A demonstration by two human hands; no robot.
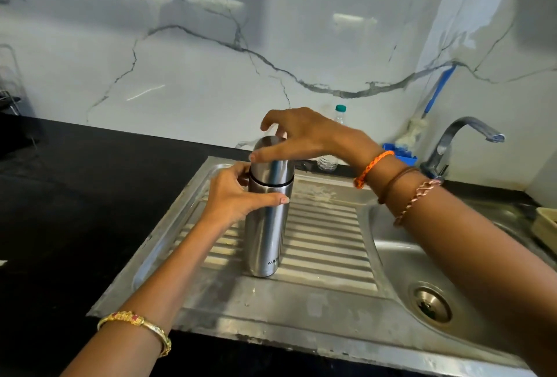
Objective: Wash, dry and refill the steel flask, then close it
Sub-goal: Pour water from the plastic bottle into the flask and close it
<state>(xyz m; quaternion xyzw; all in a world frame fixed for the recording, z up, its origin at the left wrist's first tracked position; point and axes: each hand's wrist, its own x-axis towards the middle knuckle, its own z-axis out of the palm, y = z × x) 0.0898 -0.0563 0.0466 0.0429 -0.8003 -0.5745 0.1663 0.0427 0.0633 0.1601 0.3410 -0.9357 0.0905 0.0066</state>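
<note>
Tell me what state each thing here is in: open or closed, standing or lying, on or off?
Steel flask: upright on the ribbed drainboard, cap on.
Flask cap: seated on the body; how tight cannot be told.
Left hand: holds the flask body just below the cap.
Right hand: fingers curled over the cap.
Tap: no water running.
Plastic bottle: upright behind the flask, green cap on.
Sink basin: no standing water seen.
</note>
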